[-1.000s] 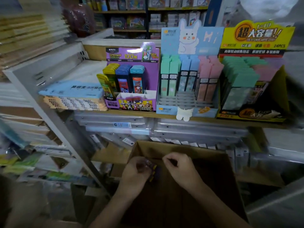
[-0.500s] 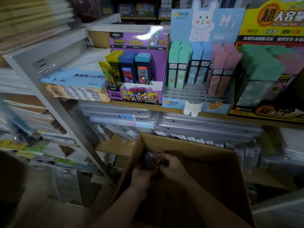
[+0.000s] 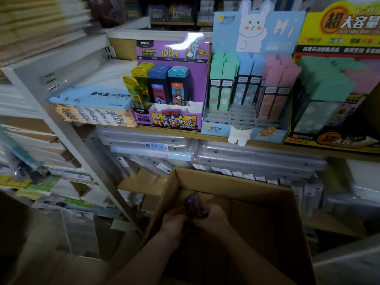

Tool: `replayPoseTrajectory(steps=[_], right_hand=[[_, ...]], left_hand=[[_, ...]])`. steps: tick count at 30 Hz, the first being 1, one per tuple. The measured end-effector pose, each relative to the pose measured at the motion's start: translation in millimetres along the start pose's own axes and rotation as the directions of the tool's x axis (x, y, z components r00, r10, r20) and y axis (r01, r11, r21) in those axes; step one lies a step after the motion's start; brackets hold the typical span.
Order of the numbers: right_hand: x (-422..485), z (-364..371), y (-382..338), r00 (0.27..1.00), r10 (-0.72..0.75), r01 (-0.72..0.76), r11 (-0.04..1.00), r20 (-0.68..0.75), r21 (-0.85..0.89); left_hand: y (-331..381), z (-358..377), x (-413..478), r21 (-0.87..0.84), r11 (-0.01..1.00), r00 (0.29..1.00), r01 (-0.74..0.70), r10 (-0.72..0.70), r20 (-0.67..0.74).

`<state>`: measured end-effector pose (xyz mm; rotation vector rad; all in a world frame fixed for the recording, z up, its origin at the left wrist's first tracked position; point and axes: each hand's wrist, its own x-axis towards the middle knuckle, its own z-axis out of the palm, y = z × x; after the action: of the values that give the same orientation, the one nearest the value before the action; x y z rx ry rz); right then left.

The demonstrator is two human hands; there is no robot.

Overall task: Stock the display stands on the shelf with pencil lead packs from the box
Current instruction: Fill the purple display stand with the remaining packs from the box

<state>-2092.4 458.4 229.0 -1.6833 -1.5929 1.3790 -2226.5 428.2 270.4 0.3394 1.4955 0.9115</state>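
Inside the open cardboard box [image 3: 265,204] at the bottom of the view, my left hand [image 3: 173,221] and my right hand [image 3: 211,218] together hold a small stack of dark purple lead packs [image 3: 193,204], upright between the fingers. On the wooden shelf [image 3: 205,135] above stands a purple display stand [image 3: 174,83] with yellow, dark blue and light blue packs in its back rows; its front slots are bare. Right of it a blue rabbit stand [image 3: 246,95] holds green, blue and pink packs. A yellow stand [image 3: 337,89] sits at far right.
A stack of blue and orange paper pads [image 3: 92,108] lies left of the purple stand. Clear plastic cases [image 3: 236,159] fill the shelf below, right behind the box. A grey metal shelf post [image 3: 67,140] slants down on the left, with more stationery beyond it.
Both hands have closed together on the purple packs and lifted them slightly inside the box. The camera has moved closer to the shelf.
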Motion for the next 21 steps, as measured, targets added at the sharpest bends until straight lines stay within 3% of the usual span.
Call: replayPoseTrajectory(steps=[6,11,17,21], right_hand=[[-9.8,1.3,8.3,0.982,0.182,-0.183,0.983,-0.046,-0.014],[-22.0,-6.6,4.1,0.971,0.227,-0.219,0.97,-0.069,0.103],[-49.7,-29.3,-22.9,0.988,0.153,-0.142,0.902,0.006,0.407],[-68.0,-44.5,-43.3,0.999,0.048,-0.039,0.878,-0.007,0.477]], left_hand=[[-1.9,3.9,-3.8,0.043,0.998,0.993,0.047,-0.051,0.109],[-4.6,3.3,-4.6,0.062,0.998,0.991,0.016,-0.023,0.13],[-1.7,10.8,-5.6,0.067,0.983,0.982,-0.169,0.162,0.099],[9.2,10.3,-13.7,0.082,0.959,0.946,-0.27,0.248,0.211]])
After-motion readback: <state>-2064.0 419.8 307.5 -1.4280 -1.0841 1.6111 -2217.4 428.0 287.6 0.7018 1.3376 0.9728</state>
